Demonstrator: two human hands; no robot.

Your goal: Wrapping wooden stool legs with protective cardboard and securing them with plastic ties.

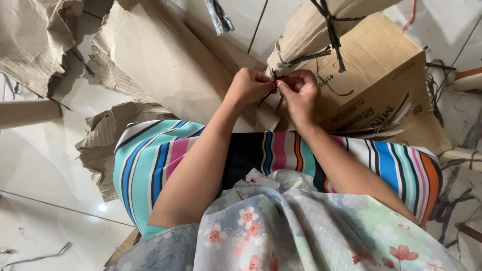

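Both your hands meet at centre frame, fingertips pinched on the same dark strap. Left hand [248, 85] grip: clenched on the strap [332, 30] at its lower end, thumb + fingers closed. Right hand [300, 90] grip: same, pinching the strap just beside the left, knuckles touching or nearly so. Can't tell if there's a knot between the fingertips, it's hidden.

Strap runs from the grip up and right, wrapping a rolled cardboard bundle [306, 30]; it crosses itself near the top of the frame. The bundle's long axis tilts from the grip at lower left up to upper right, its near end right at your fingers.

Behind and right of the bundle: a cardboard box [381, 75], lying on its side, touching the bundle; contents not visible. Torn cardboard sheet [165, 65] lies left of the grip, its lower edge under your left wrist. More ripped pieces at far left [30, 40] and by your left knee [105, 145]. All on a pale tiled floor [40, 165]. Loose strap scrap [37, 257] at bottom left, well apart. Striped skirt [145, 160] over your knees below the grip.
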